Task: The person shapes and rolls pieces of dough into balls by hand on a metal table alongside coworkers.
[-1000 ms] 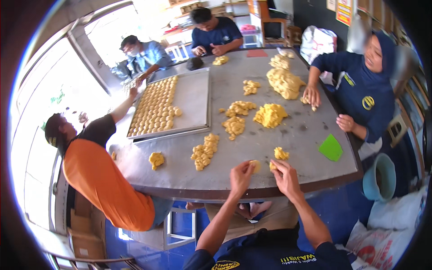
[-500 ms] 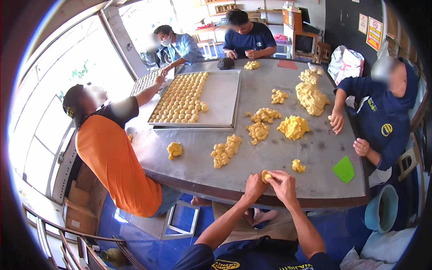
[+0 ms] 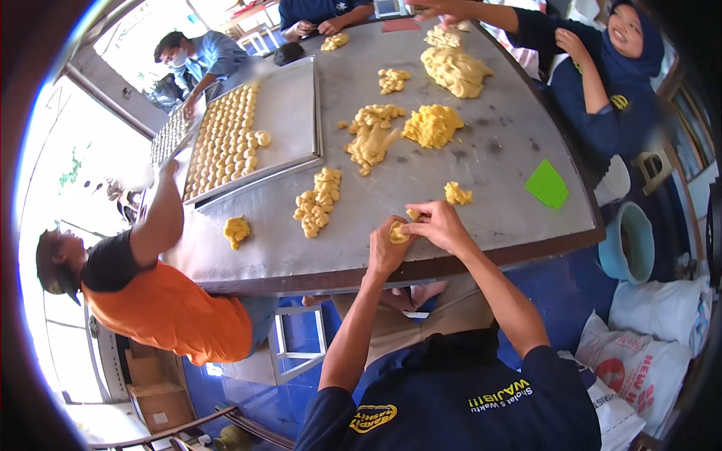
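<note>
My left hand [image 3: 386, 251] holds a small flattened piece of pale dough [image 3: 398, 232] cupped in its fingers, just above the table's near edge. My right hand [image 3: 444, 229] is right beside it, with thumb and forefinger closed on a little lump of yellow filling [image 3: 413, 213]. Beyond the right hand lies a small heap of yellow filling [image 3: 457, 193]. Farther left, a cluster of dough balls [image 3: 318, 201] rests on the metal tabletop [image 3: 391, 255].
A tray [image 3: 289, 113] with rows of dough balls stands at left, near a person in orange [image 3: 165, 308]. More dough clusters [image 3: 372, 135], a yellow mound [image 3: 433, 125], a large dough mass [image 3: 456, 71] and a green scraper [image 3: 547, 185] lie around. Other people work along the table.
The view has turned, shifting the table leftward and up. My right fingers, earlier at the dough piece, now pinch a yellow lump beside it. The person at right has stretched an arm across the far end.
</note>
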`<state>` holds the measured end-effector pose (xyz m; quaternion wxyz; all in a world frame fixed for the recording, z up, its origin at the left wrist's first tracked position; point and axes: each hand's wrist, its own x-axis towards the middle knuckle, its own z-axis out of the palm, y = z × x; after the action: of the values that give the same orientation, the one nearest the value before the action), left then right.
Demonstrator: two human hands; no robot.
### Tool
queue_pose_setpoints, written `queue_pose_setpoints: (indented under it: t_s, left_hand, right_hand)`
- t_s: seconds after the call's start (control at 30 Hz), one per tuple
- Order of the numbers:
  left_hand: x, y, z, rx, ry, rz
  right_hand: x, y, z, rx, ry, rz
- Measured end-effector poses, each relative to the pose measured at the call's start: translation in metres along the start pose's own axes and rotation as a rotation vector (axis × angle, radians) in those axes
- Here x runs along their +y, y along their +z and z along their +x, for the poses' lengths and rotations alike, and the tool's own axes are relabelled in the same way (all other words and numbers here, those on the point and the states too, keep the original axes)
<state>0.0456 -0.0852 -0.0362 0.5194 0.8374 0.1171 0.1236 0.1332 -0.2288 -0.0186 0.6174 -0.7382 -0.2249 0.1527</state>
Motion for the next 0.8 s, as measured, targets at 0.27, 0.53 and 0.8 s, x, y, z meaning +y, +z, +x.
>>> queue_pose_setpoints:
  t_s: [0.27,0.53,0.8]
  left_hand:
    - [-0.009,0.01,-0.006,0.045,0.18,0.219]
    - [-0.032,-0.002,0.0,0.156,-0.139,-0.543]
    - [-0.01,-0.031,-0.012,-0.19,-0.168,-0.287]
  right_hand:
    - [0.018,-0.005,0.004,0.004,-0.359,-0.456]
    - [0.024,-0.063,-0.013,0.204,-0.249,-0.774]
    - [0.032,-0.1,-0.002,0.345,-0.29,-0.942]
